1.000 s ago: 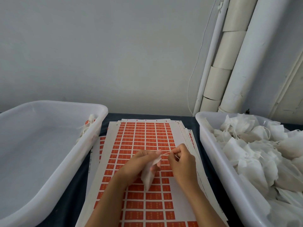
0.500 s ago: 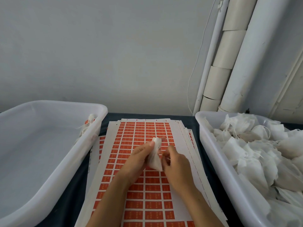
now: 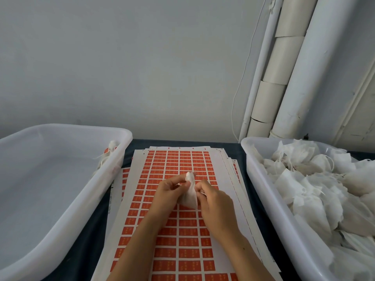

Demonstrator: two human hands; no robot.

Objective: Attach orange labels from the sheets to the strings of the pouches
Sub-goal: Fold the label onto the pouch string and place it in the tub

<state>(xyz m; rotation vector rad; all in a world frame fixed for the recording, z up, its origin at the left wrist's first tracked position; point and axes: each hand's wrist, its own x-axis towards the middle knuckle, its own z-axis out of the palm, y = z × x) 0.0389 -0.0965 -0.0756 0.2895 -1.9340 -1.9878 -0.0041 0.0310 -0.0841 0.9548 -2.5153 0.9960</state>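
two hands at work: left hand (image 3: 169, 191) and right hand (image 3: 213, 201) both pinching one white pouch (image 3: 190, 194) above label sheets (image 3: 178, 230); two tubs flanking sheets, right tub (image 3: 263, 191) heaped with uncounted pouches, left tub (image 3: 81, 199) holding one.

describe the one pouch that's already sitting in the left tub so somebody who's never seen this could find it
Start at the big translucent white plastic tub left of the orange label sheets. At its far right corner, against the wall, sits a small white fabric pouch with loose string. It lies alone beside something orange there, unlike the heap of white pouches in the right tub.
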